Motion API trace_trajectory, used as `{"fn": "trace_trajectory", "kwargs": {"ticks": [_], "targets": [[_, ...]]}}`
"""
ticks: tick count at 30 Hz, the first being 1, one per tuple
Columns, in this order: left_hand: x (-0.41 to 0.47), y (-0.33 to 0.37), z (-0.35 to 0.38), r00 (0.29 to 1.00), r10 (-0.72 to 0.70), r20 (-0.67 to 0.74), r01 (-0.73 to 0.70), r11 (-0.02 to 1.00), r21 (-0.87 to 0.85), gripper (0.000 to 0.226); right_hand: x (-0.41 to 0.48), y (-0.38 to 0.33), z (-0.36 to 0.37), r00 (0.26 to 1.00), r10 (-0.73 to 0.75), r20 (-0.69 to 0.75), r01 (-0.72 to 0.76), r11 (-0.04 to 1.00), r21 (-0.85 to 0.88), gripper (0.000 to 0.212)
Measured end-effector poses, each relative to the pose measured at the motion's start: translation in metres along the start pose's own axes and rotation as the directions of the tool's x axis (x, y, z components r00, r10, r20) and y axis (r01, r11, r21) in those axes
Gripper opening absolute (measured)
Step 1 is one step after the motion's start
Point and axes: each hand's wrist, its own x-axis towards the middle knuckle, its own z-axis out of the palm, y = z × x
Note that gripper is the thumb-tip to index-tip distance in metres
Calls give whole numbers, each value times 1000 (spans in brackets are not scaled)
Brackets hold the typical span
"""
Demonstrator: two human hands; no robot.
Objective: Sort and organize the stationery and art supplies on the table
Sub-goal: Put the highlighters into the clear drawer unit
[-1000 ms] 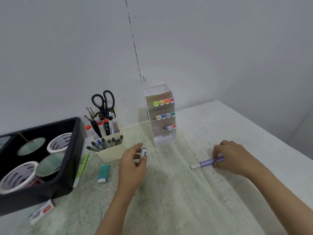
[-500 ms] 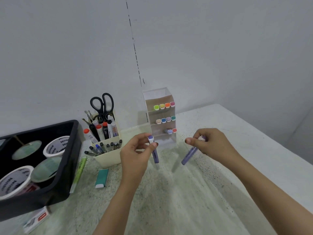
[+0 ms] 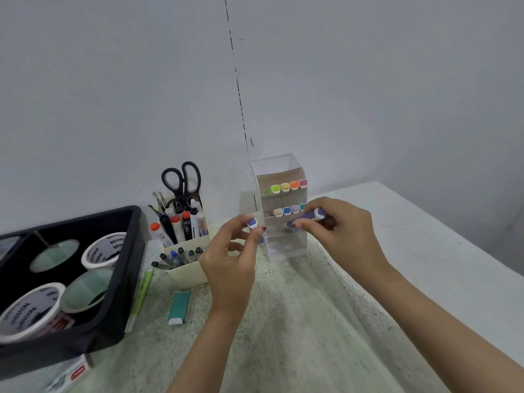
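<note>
Purple felt-tip markers w/ white-rimmed caps, loose: 2. These are the left purple marker (image 3: 252,223), pinched in left hand (image 3: 229,268), and the right purple marker (image 3: 310,217), gripped in right hand (image 3: 346,236).

Clear plastic tiered marker rack (image 3: 279,165): 1.
- Top-row markers (image 3: 289,186): 4 (green, yellow, orange, pink caps).
- 2nd-row markers (image 3: 287,210): 4 showing (beige, blue, lilac, teal).
- 3rd row: hidden behind fingers, no count.

Cream plastic pen holder (image 3: 188,275): 1.
- Black-handled scissors (image 3: 181,180): 1 pr.
- Red/orange-capped pens (image 3: 175,219): 3.
- Dark pens in front section (image 3: 181,255): approx 6, too crowded to be sure.

Black plastic tray (image 3: 124,279): 1.
- White round tubs w/ printed lids (image 3: 103,249): 2.
- Pale green round discs (image 3: 54,255): 2 clear.

Light green highlighter pen (image 3: 141,290): 1.
Teal eraser block (image 3: 179,306): 1.
Small white-and-red box (image 3: 72,375): 1.
</note>
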Motion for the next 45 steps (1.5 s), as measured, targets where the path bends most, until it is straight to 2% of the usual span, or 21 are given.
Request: {"fn": "trace_trajectory", "kwargs": {"ticks": [4,8,13,16,21,26,31,40,45], "targets": [[1,-3,0,1000,-24,-10,24,1000,-16,38,-1,20,14,979,-180,97,198,954,-225,15],[1,-7,1,999,-36,-3,35,999,-21,40,-4,31,24,976,-76,206,119,972,-204,15],[2,-11,1,999,-41,-3,41,999,-18,40,-9,33,32,949,-41,314,103,978,-182,21],[3,-13,0,1000,-22,-1,22,1000,-19,41,-11,37,33,953,-1,303,58,982,-179,14],[4,-14,3,1000,-4,4,4,999,-36,40,-11,40,34,955,-189,230,256,916,-308,8],[4,-16,6,1000,17,-3,-17,999,-39,40,-10,47,43,938,-282,203,343,850,-399,5],[5,-19,6,997,74,-3,-74,997,-19,39,-6,52,48,936,-310,169,353,807,-473,19],[2,-25,8,997,82,1,-81,996,-38,29,-4,56,53,944,-300,139,328,798,-505,13],[-2,-22,9,994,106,0,-106,993,-55,29,-21,62,40,931,-343,128,358,782,-510,32]]}}
